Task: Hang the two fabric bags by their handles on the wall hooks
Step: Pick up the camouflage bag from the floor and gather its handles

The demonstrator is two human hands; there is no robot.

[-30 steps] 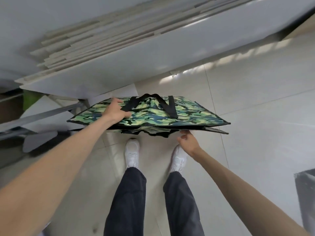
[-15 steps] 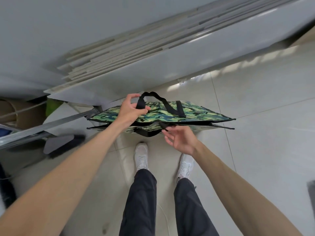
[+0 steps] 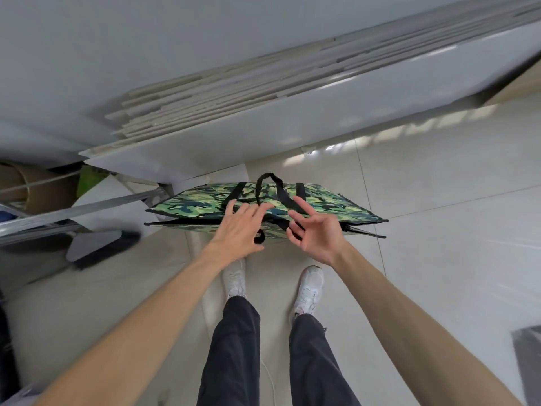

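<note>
Hovering above floor tiles, camo bag [image 3: 205,208] lies flat at knee height; left hand [image 3: 238,227] spread on top, right hand [image 3: 314,232] loosely hooking black handle [image 3: 288,199]. Risk: w/ no firm pinch, bag slips, drops.

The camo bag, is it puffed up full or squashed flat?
Flat. The camouflage bag lies thin, its two sides nearly together with only a dark slit between them. Inside cannot be seen.

text: none readable | bag [image 3: 205,205]: camouflage print only, no words or logo | shoes [image 3: 308,285]: no brand legible | panels [image 3: 263,124] and floor [image 3: 439,200]: bare, no signs or numbers
</note>
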